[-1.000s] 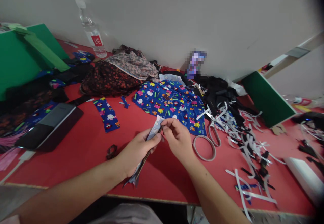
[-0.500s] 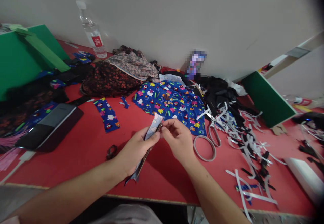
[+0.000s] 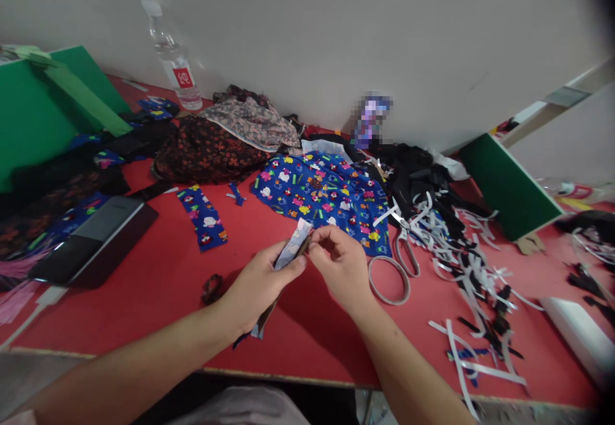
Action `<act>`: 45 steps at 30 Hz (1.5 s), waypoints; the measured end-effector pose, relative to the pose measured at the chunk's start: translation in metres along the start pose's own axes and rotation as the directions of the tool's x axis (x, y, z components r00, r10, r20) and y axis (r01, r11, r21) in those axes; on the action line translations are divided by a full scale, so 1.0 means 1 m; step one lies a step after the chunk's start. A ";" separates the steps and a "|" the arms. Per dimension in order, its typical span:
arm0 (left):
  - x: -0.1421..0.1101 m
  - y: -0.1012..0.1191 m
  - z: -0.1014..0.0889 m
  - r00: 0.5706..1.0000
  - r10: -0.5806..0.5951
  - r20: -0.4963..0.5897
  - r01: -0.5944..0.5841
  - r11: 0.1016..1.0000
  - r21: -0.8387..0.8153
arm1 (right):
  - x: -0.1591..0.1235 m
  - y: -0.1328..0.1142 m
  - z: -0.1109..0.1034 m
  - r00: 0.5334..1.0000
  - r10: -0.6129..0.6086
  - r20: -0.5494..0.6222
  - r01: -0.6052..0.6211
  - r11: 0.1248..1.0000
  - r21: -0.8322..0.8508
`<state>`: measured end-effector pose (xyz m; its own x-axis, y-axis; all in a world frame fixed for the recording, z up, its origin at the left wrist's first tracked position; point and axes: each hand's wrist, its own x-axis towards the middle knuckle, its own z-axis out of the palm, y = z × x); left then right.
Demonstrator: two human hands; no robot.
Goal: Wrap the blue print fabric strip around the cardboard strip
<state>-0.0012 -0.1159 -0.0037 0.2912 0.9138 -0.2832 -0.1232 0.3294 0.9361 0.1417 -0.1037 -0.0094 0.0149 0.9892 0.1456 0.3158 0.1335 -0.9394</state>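
A folded strip of fabric (image 3: pixel 293 246), pale bluish on the side that shows and dark along one edge, is gripped in my left hand (image 3: pixel 262 284). The thumb presses on top of it, and the strip's lower end pokes out below the palm. My right hand (image 3: pixel 339 268) is closed, thumb and forefinger pinching the strip's edge near its upper end. Just beyond the hands lies a blue cartoon-print cloth (image 3: pixel 314 188). To the right are scissors (image 3: pixel 407 252) and a roll of tape (image 3: pixel 389 281). A short blue printed strip (image 3: pixel 202 218) lies on the left.
On the red table (image 3: pixel 158 297) are a power bank (image 3: pixel 96 233) on a dark box, a water bottle (image 3: pixel 177 69) and a floral cloth heap (image 3: pixel 216 140). White and black scraps (image 3: pixel 473 284) cover the right side. Green boards (image 3: pixel 514 188) stand at both sides.
The upper end of the strip has shifted slightly right and tilted, and its lower end shows less below my left hand. Both hands keep their hold.
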 end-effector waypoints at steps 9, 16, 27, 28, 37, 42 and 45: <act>0.002 -0.009 0.000 0.996 -0.081 0.041 0.083 0.995 -0.047 | 0.003 -0.006 -0.006 0.999 0.016 0.029 -0.014 0.997 -0.082; -0.001 -0.001 0.005 0.983 -0.172 0.065 0.181 0.967 -0.178 | 0.006 -0.005 -0.009 0.998 -0.052 -0.020 0.047 0.978 -0.203; 0.001 0.001 0.001 0.965 -0.195 0.175 0.238 0.932 -0.275 | 0.025 0.009 -0.036 0.977 0.007 -0.214 -0.069 0.957 -0.282; 0.001 0.002 0.002 0.964 -0.205 0.168 0.246 0.930 -0.274 | 0.028 0.012 -0.041 0.971 0.019 -0.238 -0.100 0.936 -0.336; 0.009 0.004 -0.004 0.946 -0.271 0.177 0.286 0.956 -0.064 | 0.032 0.024 -0.073 0.988 -0.141 -0.057 0.061 0.708 -0.703; 0.004 0.036 -0.018 0.866 -0.339 0.369 0.225 0.921 0.318 | 0.006 0.007 -0.079 0.875 -0.434 0.215 0.475 0.677 -0.562; 0.011 0.059 -0.023 0.742 -0.411 0.530 0.116 0.857 0.502 | -0.018 0.004 -0.076 0.744 -0.604 0.285 0.644 0.539 -0.543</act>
<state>-0.0271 -0.0806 0.0430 0.7697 0.4165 -0.4839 0.4041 0.2690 0.8743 0.2151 -0.1255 0.0081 -0.4497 0.6729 0.5873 0.6945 0.6769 -0.2438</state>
